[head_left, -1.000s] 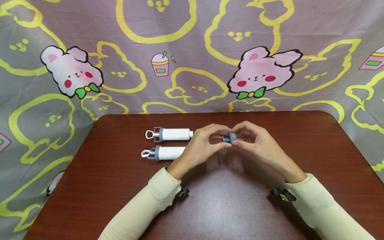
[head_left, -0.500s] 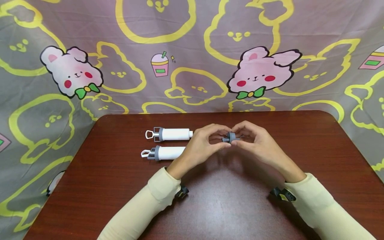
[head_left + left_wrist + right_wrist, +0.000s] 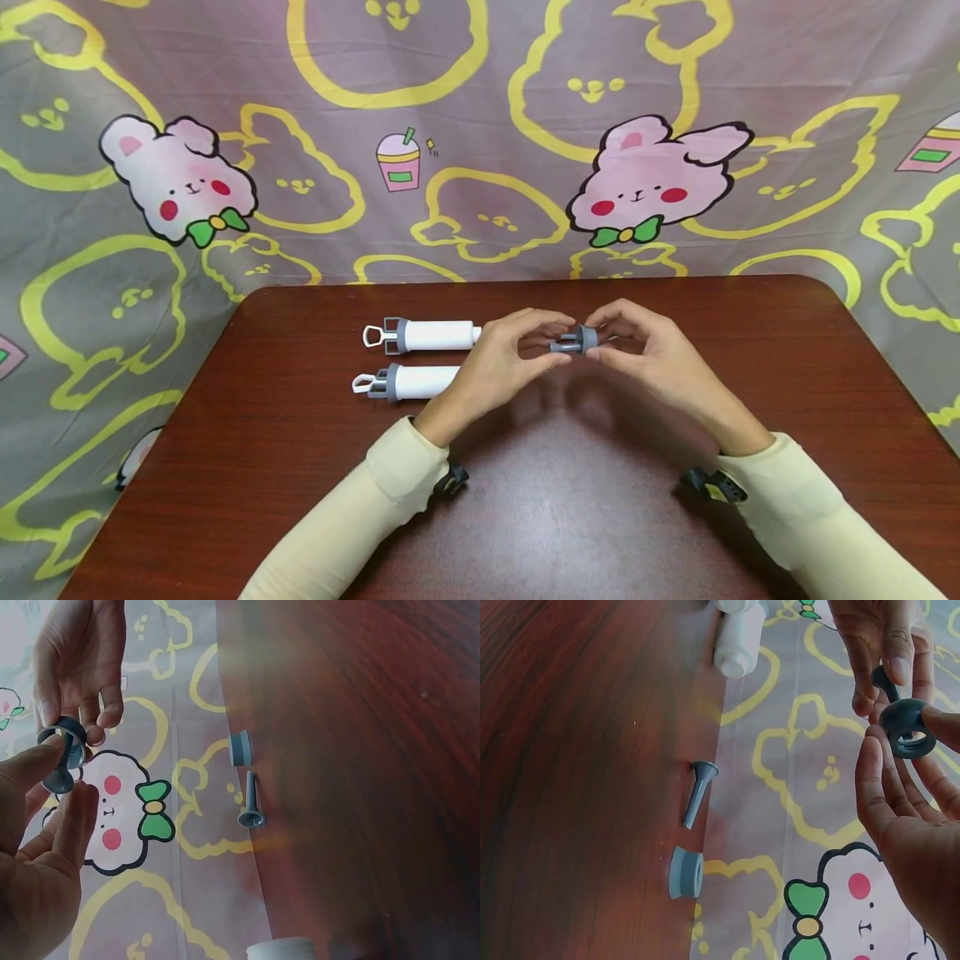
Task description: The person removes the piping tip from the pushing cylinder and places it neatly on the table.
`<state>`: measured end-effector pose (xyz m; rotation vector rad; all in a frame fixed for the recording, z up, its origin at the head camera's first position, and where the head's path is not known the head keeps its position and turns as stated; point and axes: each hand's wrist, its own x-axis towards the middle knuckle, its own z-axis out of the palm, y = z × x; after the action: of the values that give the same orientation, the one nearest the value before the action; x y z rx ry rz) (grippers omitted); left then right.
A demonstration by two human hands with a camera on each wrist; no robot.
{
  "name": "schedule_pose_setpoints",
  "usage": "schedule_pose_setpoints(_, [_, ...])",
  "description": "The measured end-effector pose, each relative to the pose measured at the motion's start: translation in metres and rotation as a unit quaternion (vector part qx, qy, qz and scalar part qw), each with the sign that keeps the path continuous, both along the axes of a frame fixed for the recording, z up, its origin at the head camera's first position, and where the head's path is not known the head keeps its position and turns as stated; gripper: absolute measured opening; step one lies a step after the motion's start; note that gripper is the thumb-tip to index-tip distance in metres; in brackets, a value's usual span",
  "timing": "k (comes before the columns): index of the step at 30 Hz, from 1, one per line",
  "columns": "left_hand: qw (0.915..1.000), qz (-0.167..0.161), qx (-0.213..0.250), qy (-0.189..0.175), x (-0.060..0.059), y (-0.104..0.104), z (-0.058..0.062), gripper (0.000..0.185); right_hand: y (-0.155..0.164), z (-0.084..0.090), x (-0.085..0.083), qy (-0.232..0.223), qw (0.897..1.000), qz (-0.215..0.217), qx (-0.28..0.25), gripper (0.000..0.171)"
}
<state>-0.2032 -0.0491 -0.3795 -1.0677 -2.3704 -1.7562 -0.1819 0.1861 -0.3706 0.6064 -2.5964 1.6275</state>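
My left hand (image 3: pixel 504 358) pinches a small grey trumpet-shaped nozzle (image 3: pixel 885 684) between thumb and fingers. My right hand (image 3: pixel 647 346) grips a grey ring-shaped cap (image 3: pixel 904 720) by its rim. Both parts are held together above the table, and the nozzle's narrow stem reaches into the ring (image 3: pixel 76 754). How far it is seated I cannot tell. Beyond the hands, a second grey nozzle (image 3: pixel 251 801) and a second grey ring cap (image 3: pixel 240 748) lie on the table, hidden from the head view.
Left of my hands lie two white tubes, a far one (image 3: pixel 438 335) and a near one (image 3: pixel 426 382), with grey collars and white pull handles. My left hand and forearm cover part of the near tube. A patterned cloth (image 3: pixel 480 200) hangs behind the brown table (image 3: pixel 300 467).
The ring cap has shifted slightly right with my right hand, away from my left fingers. More grey shows left of it, and the tip that poked out on its right has gone from sight.
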Motion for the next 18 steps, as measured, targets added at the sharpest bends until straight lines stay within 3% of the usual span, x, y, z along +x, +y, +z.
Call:
schedule_pose_setpoints(9, [0.9999,0.008,-0.010,0.005,-0.0005,-0.0011,-0.0011,0.037,0.0044,-0.0003,0.0009,0.001,1.000,-0.003,0.000,0.023])
schedule_pose_setpoints(18, [0.9978,0.036,-0.046,0.030,0.0001,-0.0003,-0.0010,0.029,0.0092,-0.0015,0.0016,0.009,1.000,-0.010,0.002,0.022])
